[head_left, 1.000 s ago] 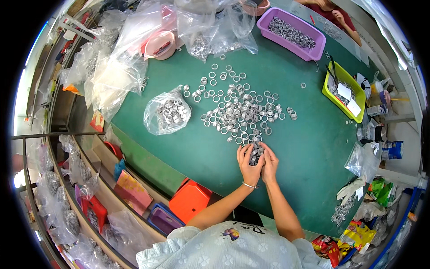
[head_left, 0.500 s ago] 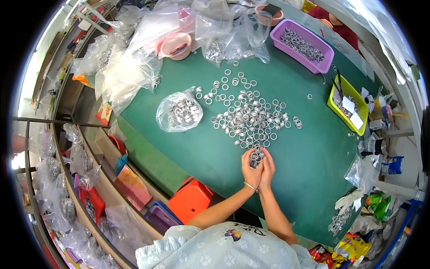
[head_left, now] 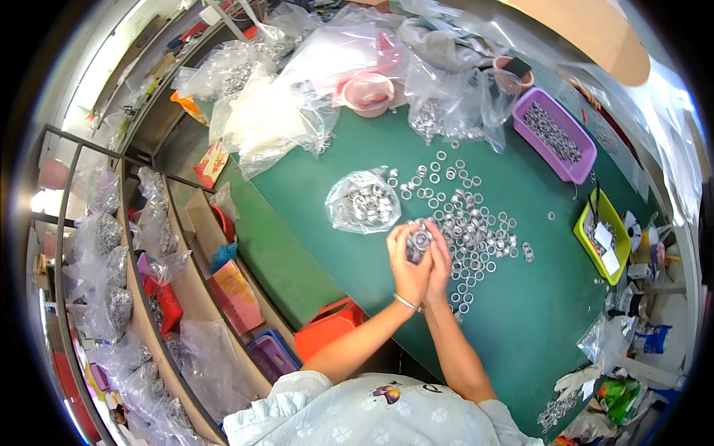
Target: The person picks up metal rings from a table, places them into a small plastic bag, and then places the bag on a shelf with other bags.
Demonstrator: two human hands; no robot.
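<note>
My left hand (head_left: pixel 406 260) and my right hand (head_left: pixel 439 262) are cupped together around a handful of silver metal rings (head_left: pixel 418 244). They are held above the green table, between a clear plastic bag (head_left: pixel 335 201) and a loose heap of the same rings (head_left: pixel 476 230). The bag lies open on the table, a little beyond my hands to the left, with several rings (head_left: pixel 370 202) inside. Single rings are scattered around the heap's edges. The fingers partly hide the rings in my grasp.
A purple basin (head_left: pixel 582 169) of small rings stands at the far right, with a yellow-green basket (head_left: pixel 623 272) nearer. Plastic bags (head_left: pixel 282 111) and a pink bowl (head_left: pixel 369 113) occupy the far side. Shelves of bagged parts (head_left: pixel 111 245) line the left, beside a red stool (head_left: pixel 321 334).
My cupped hands have moved left and farther from me, carrying the rings from the heap's near edge toward the plastic bag. The whole view has shifted too.
</note>
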